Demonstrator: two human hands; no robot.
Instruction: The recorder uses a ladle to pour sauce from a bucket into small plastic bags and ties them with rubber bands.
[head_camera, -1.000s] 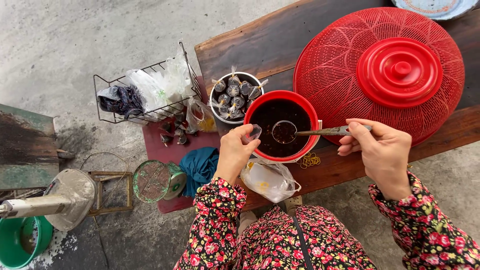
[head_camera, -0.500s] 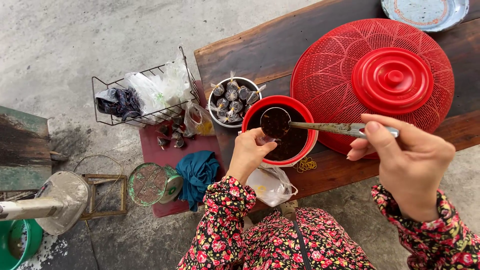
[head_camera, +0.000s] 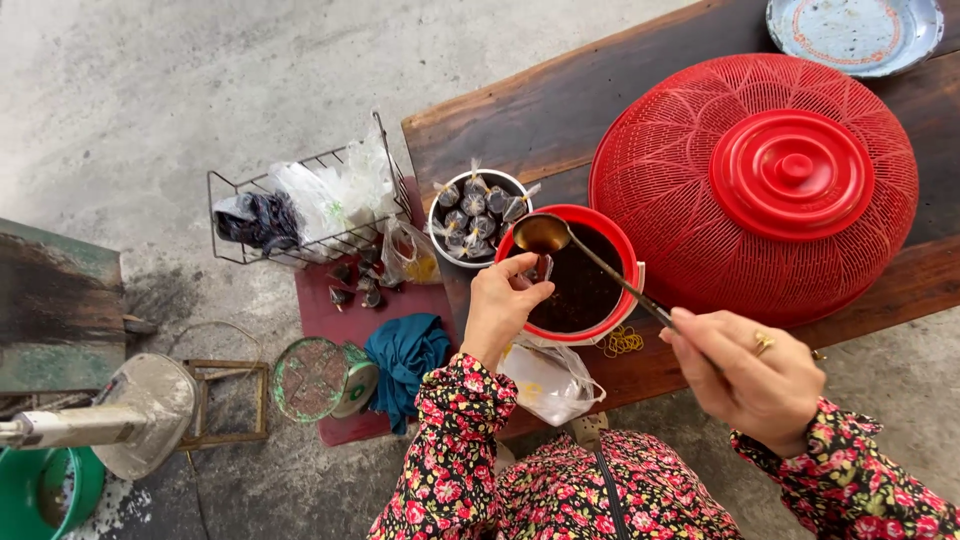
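Note:
A red bowl (head_camera: 618, 330) of dark liquid stands at the near edge of a dark wooden table (head_camera: 520, 120). My right hand (head_camera: 748, 372) grips the handle of a metal ladle (head_camera: 560, 243), whose scoop is raised above the bowl's left rim and tilted. My left hand (head_camera: 498, 305) pinches a small clear plastic bag (head_camera: 541, 268) just under the scoop, over the bowl. Behind the bowl, a white bowl (head_camera: 478, 222) holds several small tied bags of dark liquid.
A large red mesh food cover (head_camera: 760, 190) fills the table's right side, with a pale plate (head_camera: 855, 35) beyond it. Yellow rubber bands (head_camera: 622, 343) and clear bags (head_camera: 548, 380) lie near the front edge. On the floor: a wire basket (head_camera: 300, 215), blue cloth (head_camera: 405, 355), a green bucket (head_camera: 40, 490).
The ladle rose out of the bowl full of dark liquid, swung left and tipped over the small bag in my left hand. My right hand moved lower and nearer.

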